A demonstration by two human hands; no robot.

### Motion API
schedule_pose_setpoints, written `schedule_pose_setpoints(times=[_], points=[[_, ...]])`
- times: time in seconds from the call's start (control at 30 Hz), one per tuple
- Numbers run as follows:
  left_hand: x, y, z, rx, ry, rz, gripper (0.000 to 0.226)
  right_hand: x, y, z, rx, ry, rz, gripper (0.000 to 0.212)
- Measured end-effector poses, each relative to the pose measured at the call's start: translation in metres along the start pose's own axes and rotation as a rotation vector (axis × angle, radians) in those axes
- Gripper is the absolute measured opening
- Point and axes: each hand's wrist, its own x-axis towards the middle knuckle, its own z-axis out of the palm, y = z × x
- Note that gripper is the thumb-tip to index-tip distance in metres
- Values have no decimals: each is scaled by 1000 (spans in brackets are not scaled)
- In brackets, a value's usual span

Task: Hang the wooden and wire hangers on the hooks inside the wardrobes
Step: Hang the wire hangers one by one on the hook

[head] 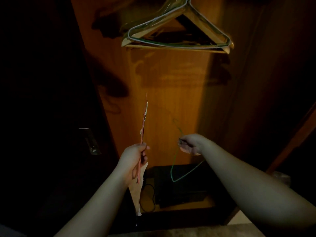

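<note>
Inside the dim wardrobe, a wooden hanger (201, 19) hangs at the top with white and green wire hangers (153, 25) over it. My left hand (135, 156) grips a bundle of hangers seen edge-on: red and white wire hangers (143, 127) pointing up and a wooden hanger (136, 190) pointing down. My right hand (189, 144) pinches a green wire hanger (174, 170) near its neck; its hook rises above my fingers and its triangle dangles below.
The orange wooden back panel (171, 93) is lit in the middle. A dark door with a metal latch plate (91, 142) stands at the left. A black box (181, 187) and a black cable (150, 197) lie on the wardrobe floor.
</note>
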Motion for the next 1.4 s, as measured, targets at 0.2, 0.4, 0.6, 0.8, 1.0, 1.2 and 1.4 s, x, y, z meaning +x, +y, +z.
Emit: schedule_pose_setpoints(times=[0.2, 0.4, 0.6, 0.8, 1.0, 1.2, 1.4], points=[[10, 13, 13, -39, -12, 15, 19, -4, -31, -38, -419, 151, -104, 31], [13, 30, 33, -118, 10, 95, 20, -9, -72, -67, -839, 392, -493, 23], [8, 54, 60, -174, 25, 202, 28, -34, -119, -66, -929, 471, -772, 40], [-1, 78, 81, -233, 38, 325, 27, -52, -161, -62, -937, 501, -935, 31], [-6, 96, 93, -282, 75, 425, 32, -66, -186, -56, -945, 514, -1070, 25], [-11, 122, 103, -307, 69, 492, 33, -81, -221, -51, -903, 547, -1217, 25], [-19, 139, 104, -210, 70, 592, 32, -102, -261, -47, -826, 587, -1295, 27]])
